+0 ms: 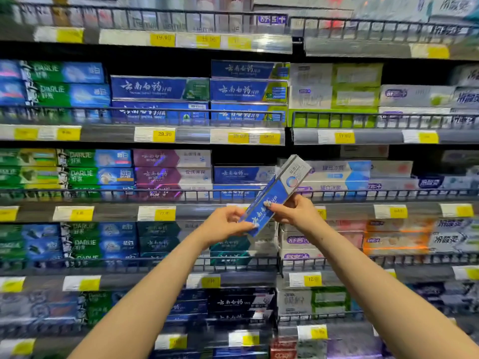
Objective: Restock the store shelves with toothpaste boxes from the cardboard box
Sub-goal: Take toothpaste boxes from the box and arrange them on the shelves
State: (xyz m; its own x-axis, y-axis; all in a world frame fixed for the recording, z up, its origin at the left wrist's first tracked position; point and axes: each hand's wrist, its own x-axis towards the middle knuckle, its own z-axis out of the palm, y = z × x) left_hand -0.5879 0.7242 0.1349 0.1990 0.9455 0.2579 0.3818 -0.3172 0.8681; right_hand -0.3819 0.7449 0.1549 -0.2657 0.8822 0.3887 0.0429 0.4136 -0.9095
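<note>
- The person is holding one blue-and-silver toothpaste box (275,195) up before the shelves, tilted, its silver end pointing up and to the right.
- The left hand (225,224) is pinching the box's lower blue end, fingers closed round it.
- The right hand (294,209) is gripping the box's middle from the right side, fingers closed on it.
- Just beyond the fingertips, matching blue boxes (239,174) are sitting behind the wire rail (181,194).
- The cardboard box is not showing in view.
- The step in hand seems to be placing: next the box likely needs levelling and lifting over the rail onto that stack.
</note>
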